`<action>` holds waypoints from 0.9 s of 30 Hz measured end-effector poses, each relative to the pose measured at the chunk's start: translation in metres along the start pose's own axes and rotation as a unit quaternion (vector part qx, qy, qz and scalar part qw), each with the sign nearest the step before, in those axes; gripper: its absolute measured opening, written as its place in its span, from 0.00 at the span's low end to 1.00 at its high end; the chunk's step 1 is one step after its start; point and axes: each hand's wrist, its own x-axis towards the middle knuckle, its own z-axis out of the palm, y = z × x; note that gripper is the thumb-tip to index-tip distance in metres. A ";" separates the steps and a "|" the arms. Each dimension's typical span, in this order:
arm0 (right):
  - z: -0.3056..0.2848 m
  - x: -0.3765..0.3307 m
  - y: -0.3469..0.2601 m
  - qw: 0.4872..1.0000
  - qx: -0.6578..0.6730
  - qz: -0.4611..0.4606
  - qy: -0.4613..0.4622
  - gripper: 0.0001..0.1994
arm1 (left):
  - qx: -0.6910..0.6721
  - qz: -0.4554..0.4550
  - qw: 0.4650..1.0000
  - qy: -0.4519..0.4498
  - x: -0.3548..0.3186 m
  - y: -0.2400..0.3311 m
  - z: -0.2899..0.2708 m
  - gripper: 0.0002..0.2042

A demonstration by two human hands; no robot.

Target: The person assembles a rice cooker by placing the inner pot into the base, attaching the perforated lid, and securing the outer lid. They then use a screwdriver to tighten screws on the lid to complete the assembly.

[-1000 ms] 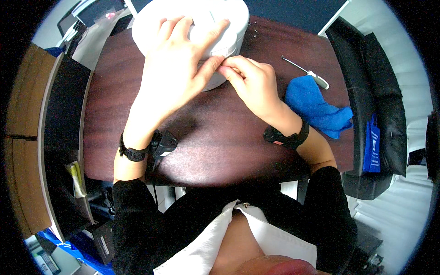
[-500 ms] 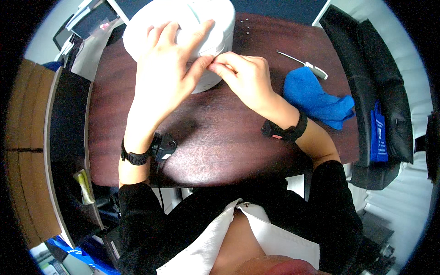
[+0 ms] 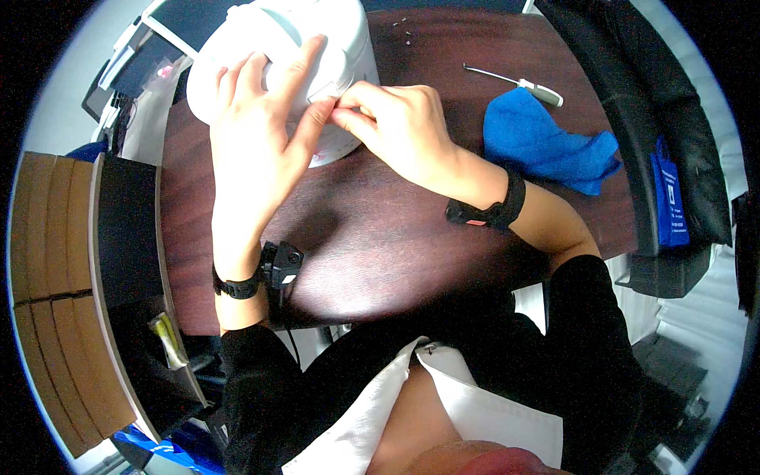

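A white, rounded appliance [image 3: 339,28] with a smooth lid-like top stands at the far left of the dark wooden table [image 3: 380,253]. My left hand [image 3: 257,134] lies on that top with its fingers spread, its thumb reaching toward the front right rim. At this rim my right hand [image 3: 404,123] is closed in a pinch, the fingertips meeting beside my left thumb. Whatever sits between those fingertips is too small and covered to make out. Each of my wrists wears a black strap with a small device.
Right of my right hand lie a crumpled blue cloth [image 3: 534,142] and a screwdriver [image 3: 541,92] with a pale handle. Several tiny pieces [image 3: 408,33] are scattered by the far edge. Cardboard boxes [image 3: 55,229] stand left; a black sofa [image 3: 633,95] with a blue bag [image 3: 670,194] is right.
The whole view has shifted and turned slightly, so the appliance and hands appear farther left. Both hands keep nearly the same place on the appliance.
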 end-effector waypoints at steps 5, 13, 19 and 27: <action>-0.001 -0.002 0.006 0.997 0.018 0.066 -0.033 0.17 | 0.006 -0.005 1.000 -0.014 0.002 0.001 0.001 0.26; 0.007 -0.014 0.002 0.950 0.123 0.244 -0.150 0.33 | 0.029 0.011 0.999 -0.004 0.001 0.000 0.003 0.26; 0.014 -0.018 -0.014 0.787 0.411 0.415 -0.198 0.37 | 0.025 -0.013 0.999 -0.016 0.000 0.002 0.002 0.26; 0.029 -0.017 -0.035 0.549 0.625 0.519 -0.196 0.37 | 0.006 -0.008 1.000 0.001 -0.001 -0.001 0.004 0.26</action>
